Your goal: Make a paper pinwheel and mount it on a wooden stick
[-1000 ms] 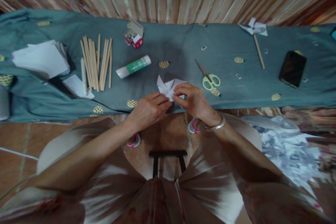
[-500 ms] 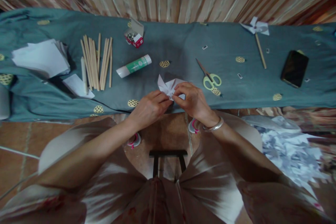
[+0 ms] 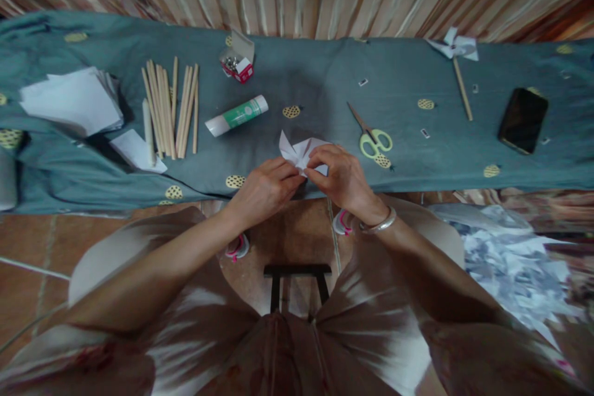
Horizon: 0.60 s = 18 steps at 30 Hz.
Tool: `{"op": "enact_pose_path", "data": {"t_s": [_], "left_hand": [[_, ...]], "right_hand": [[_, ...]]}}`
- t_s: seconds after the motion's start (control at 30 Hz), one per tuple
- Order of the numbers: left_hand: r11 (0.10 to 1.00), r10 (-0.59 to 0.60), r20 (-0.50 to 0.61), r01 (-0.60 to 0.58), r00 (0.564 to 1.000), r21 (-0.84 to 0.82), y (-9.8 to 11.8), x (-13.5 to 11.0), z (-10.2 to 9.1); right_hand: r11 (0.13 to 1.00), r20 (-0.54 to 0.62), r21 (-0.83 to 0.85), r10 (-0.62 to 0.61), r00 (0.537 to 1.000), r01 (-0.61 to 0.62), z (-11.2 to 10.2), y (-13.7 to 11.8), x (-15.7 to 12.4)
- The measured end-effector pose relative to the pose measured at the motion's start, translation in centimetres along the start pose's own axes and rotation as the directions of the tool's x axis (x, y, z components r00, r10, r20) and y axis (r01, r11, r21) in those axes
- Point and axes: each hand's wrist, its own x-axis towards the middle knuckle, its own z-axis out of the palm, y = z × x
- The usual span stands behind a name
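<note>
A white paper pinwheel [image 3: 293, 150] is held between both hands at the front edge of the cloth-covered table. My left hand [image 3: 265, 190] is closed, its fingertips pinching the paper's lower left near the centre. From the other side my right hand [image 3: 342, 174], with a silver bangle at the wrist, pinches the folded paper with thumb and index finger. The fingers partly cover the pinwheel's middle and right blades. To the right of the hands lie green-handled scissors [image 3: 370, 136]. A glue stick [image 3: 237, 116] rests to the upper left.
Several wooden sticks [image 3: 167, 111] and a stack of white paper [image 3: 72, 102] lie on the left. An open red box of small metal pieces [image 3: 237, 65] stands at the back. On the right are a pinwheel on a stick [image 3: 462, 90] and a phone [image 3: 523, 120]. Paper scraps [image 3: 515, 266] fill a floor bag.
Almost nothing differs. Both hands keep their pinch on the paper pinwheel, with only a very slight shift of fingers and view.
</note>
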Motion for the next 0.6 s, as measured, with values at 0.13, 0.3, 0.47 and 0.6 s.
{"op": "enact_pose_path", "data": {"t_s": [0.13, 0.3, 0.47, 0.6], "left_hand": [[1.0, -0.002, 0.002, 0.002, 1.0, -0.003, 0.04, 0.06, -0.01], [1.0, 0.008, -0.016, -0.008, 1.0, -0.005, 0.04, 0.09, -0.03], [1.0, 0.007, -0.01, -0.007, 1.0, -0.018, 0.08, 0.21, -0.21], [1.0, -0.002, -0.012, 0.001, 1.0, -0.026, 0.1, 0.29, -0.24]], "right_hand": [[1.0, -0.007, 0.005, -0.003, 1.0, 0.003, 0.01, -0.01, -0.09], [1.0, -0.022, 0.0, -0.003, 1.0, 0.003, 0.12, -0.1, -0.14], [1.0, -0.016, -0.013, -0.014, 1.0, 0.014, 0.16, -0.12, -0.14], [0.999, -0.02, -0.025, -0.023, 1.0, 0.023, 0.15, -0.17, -0.15]]}}
